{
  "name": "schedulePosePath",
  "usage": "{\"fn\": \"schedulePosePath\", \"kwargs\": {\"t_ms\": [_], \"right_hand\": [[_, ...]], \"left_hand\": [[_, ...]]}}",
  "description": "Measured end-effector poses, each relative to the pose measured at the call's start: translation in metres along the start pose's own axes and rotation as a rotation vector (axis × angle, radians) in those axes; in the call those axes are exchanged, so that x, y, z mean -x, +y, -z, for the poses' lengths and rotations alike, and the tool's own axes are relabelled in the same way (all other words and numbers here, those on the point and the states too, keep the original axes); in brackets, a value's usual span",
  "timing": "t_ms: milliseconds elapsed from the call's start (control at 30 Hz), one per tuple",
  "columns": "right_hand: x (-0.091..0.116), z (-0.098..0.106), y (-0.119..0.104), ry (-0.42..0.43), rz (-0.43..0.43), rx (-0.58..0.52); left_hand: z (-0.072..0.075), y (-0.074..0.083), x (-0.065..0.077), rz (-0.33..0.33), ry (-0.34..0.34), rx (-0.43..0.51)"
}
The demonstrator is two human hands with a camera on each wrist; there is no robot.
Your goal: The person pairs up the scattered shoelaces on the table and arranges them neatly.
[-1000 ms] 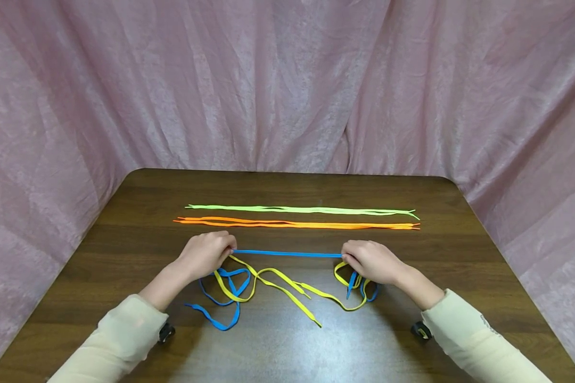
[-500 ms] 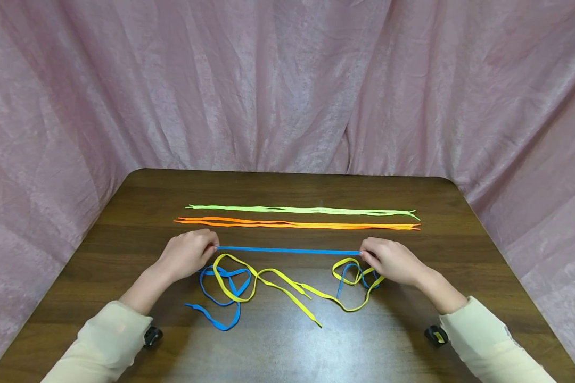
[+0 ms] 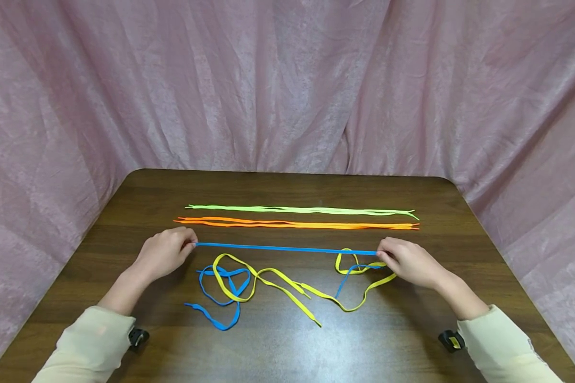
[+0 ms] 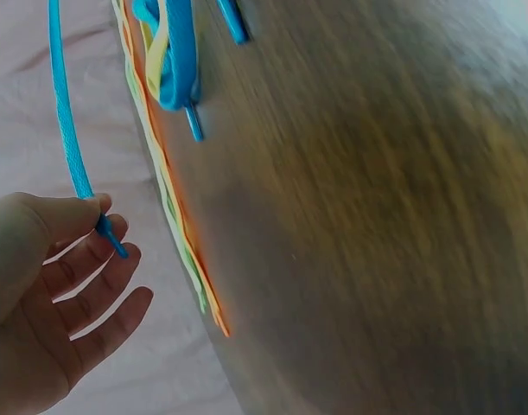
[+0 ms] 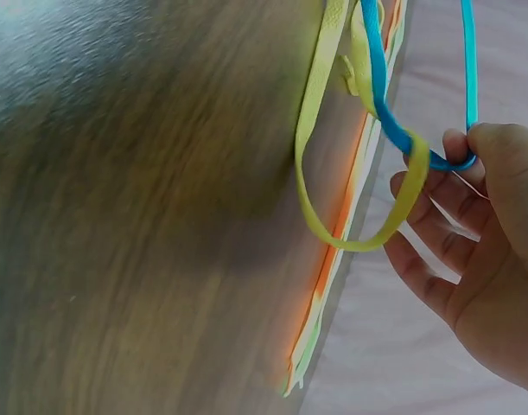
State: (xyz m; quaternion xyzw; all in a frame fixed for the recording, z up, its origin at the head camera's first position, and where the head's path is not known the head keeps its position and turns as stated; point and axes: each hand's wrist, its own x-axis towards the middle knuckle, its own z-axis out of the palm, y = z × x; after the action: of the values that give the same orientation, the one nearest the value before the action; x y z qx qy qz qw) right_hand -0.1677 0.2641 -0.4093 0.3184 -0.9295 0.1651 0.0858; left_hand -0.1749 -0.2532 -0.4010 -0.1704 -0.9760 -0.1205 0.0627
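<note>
A blue shoelace (image 3: 287, 248) is stretched taut between my two hands, above the table. My left hand (image 3: 165, 251) pinches it close to its tipped end, between thumb and forefinger. My right hand (image 3: 409, 261) pinches it further along, and the rest hangs down from there, as the right wrist view shows. A yellow shoelace (image 5: 314, 203) loops around the hanging blue part beside my right fingers. Below my left hand another blue shoelace (image 3: 219, 325) lies in loose curls on the table, with yellow shoelace (image 3: 249, 264) winding over it.
Green shoelaces (image 3: 335, 211) lie straight across the back of the wooden table (image 3: 287, 186). Orange shoelaces (image 3: 335, 225) lie parallel just in front of them. A pink curtain (image 3: 287, 85) hangs behind and at both sides.
My hands have moved apart, left hand to the left and right hand to the right, so the taut blue stretch is longer. Yellow and blue loops at the right are drawn rightward.
</note>
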Motion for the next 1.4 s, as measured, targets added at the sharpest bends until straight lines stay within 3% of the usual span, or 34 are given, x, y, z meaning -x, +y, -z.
{"fn": "schedulePosePath", "kwargs": {"t_ms": [1067,1400], "right_hand": [[0.043,0.015,0.037,0.031,-0.107,0.008],[0.05,0.013,0.053,0.069,-0.102,0.015]], "left_hand": [[0.017,-0.047,0.024,0.165,-0.017,0.01],[0.015,-0.056,0.028,0.171,-0.002,0.006]]}}
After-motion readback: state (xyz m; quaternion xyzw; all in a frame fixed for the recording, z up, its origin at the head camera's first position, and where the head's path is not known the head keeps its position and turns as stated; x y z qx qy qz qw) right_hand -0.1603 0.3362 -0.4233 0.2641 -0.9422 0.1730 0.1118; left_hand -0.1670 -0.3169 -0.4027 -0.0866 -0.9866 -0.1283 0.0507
